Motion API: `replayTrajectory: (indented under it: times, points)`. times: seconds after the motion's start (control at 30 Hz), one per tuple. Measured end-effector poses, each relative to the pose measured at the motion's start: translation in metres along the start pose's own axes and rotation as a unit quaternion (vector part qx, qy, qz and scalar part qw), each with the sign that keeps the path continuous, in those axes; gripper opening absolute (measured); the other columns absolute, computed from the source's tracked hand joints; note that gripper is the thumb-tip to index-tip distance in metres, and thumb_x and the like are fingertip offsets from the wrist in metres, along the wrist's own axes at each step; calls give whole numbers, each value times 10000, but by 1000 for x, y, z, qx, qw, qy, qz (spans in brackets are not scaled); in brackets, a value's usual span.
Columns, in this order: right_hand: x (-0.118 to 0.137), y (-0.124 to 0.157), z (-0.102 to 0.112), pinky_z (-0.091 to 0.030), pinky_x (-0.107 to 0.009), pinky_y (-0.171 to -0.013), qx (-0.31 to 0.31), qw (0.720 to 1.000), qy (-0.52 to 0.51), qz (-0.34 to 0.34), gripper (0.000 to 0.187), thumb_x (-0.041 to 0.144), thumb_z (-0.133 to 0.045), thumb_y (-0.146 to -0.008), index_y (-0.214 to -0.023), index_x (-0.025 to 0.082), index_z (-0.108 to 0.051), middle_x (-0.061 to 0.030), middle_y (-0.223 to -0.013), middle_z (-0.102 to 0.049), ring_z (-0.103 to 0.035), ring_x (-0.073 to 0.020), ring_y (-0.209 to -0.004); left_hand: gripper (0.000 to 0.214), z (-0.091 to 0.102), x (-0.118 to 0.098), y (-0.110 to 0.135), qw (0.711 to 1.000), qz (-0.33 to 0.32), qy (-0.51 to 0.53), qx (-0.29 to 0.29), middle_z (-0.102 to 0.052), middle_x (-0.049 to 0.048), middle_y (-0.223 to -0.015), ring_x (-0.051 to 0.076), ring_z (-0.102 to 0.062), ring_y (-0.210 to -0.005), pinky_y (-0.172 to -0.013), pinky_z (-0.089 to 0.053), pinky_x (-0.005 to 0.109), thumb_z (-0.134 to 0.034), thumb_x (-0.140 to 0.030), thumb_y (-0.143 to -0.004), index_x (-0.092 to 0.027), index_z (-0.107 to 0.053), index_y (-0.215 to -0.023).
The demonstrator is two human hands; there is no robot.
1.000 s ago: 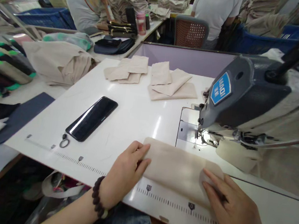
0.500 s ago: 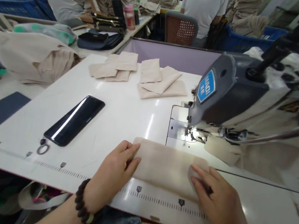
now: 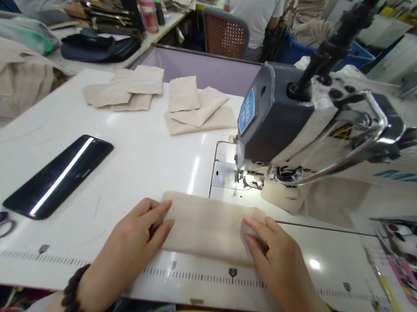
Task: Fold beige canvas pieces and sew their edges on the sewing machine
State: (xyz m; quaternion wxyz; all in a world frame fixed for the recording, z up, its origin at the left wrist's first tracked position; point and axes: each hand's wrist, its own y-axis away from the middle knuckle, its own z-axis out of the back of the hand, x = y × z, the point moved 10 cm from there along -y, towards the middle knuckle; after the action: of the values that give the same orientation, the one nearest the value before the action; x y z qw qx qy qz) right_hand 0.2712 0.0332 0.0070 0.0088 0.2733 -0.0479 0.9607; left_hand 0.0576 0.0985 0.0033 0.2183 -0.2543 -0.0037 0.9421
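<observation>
A beige fabric piece (image 3: 205, 226), long and rectangular, is stretched flat between my two hands at the front of the white sewing table. My left hand (image 3: 142, 231) pinches its left end, thumb toward me and fingers on the far side. At the right end, my right hand (image 3: 276, 255) grips the cloth the same way. Just beyond the cloth is the sewing machine (image 3: 274, 118), its presser foot and needle area (image 3: 247, 180) lit by a small lamp. More beige cloth (image 3: 283, 195) lies under the machine arm.
Folded beige pieces (image 3: 125, 87) and others (image 3: 199, 107) lie at the table's back. A black phone (image 3: 59, 175) with a ring (image 3: 3, 228) lies left. Scissors and small tools (image 3: 407, 271) are at right. A person in white (image 3: 254, 9) sits beyond a brown chair (image 3: 225, 34).
The camera view has swung to the right, so the table and machine appear further left. Both hands still hold the cloth, which now lies more level with the table's front edge.
</observation>
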Motion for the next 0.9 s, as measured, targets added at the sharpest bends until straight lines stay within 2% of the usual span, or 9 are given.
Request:
replayTrajectory:
  times: [0.2,0.37,0.47,0.53,0.6,0.7,0.77,0.83,0.9]
  points:
    - [1,-2,1,-476,-258,-578,7,999,32,-5,247,175,-464,-820,-987,147,-644,-49,-784,-593,-602,-157,-650,350,0,-3,0,999,-15,-28,-5,-533,25,-819,129,-569,-648,-639,-507,243,-397,-352,-882,-114,-578,-1063]
    - [-2,1,6,-436,-253,-494,-8,992,129,-9,204,284,-552,-816,-982,208,-643,-11,-750,-545,-567,-143,-571,328,2,-9,0,994,-35,-101,-5,-525,76,-939,158,-576,-676,-600,-515,297,-381,-335,-895,-128,-569,-1067]
    - [1,0,10,-392,-240,-431,-15,980,199,5,172,323,-565,-809,-924,227,-651,-8,-738,-507,-521,-130,-524,319,5,-32,-1,981,-129,-143,-19,-462,152,-1201,257,-537,-991,-780,-506,393,-340,-250,-907,-127,-540,-1123]
    - [9,-3,10,-415,-255,-458,-12,973,229,38,148,291,-535,-827,-871,209,-651,-24,-729,-513,-522,-148,-561,345,-2,-54,1,964,-227,-134,18,-435,131,-1297,254,-439,-1162,-914,-445,403,-284,-154,-908,-144,-510,-1168]
    - [24,-6,8,-481,-316,-596,-15,967,231,106,174,214,-475,-852,-899,187,-641,-73,-827,-574,-564,-198,-727,394,-12,-71,1,948,-285,-125,70,-492,108,-1267,203,-454,-1164,-944,-428,345,-243,-65,-886,-143,-513,-1162]
    - [54,-3,-4,-453,-412,-868,11,950,189,250,302,93,-366,-863,-1045,168,-595,-109,-1126,-577,-513,-229,-1044,373,-24,-84,-8,944,-263,-163,115,-586,124,-1107,205,-542,-1022,-874,-465,333,-274,-32,-863,-95,-530,-1127]
    - [66,0,-15,-426,-382,-938,49,938,160,302,337,58,-337,-857,-1076,144,-578,-101,-1176,-565,-498,-201,-1085,307,-33,-88,-14,945,-223,-200,135,-594,130,-1019,242,-553,-930,-804,-488,378,-382,-148,-886,-73,-503,-1158]
    - [68,-2,-23,-433,-359,-939,71,941,143,299,295,87,-362,-862,-1056,106,-583,-113,-1116,-591,-524,-201,-1037,424,-40,-89,-15,947,-190,-219,140,-579,129,-991,271,-535,-886,-770,-485,418,-502,-332,-856,-65,-478,-1185]
    - [66,-3,-30,-422,-394,-949,80,949,132,276,273,196,-431,-872,-1083,96,-571,-122,-1081,-590,-519,-228,-1023,565,-45,-87,-13,953,-165,-222,126,-557,141,-1035,295,-512,-920,-804,-463,447,-549,-453,-805,-55,-462,-1197]
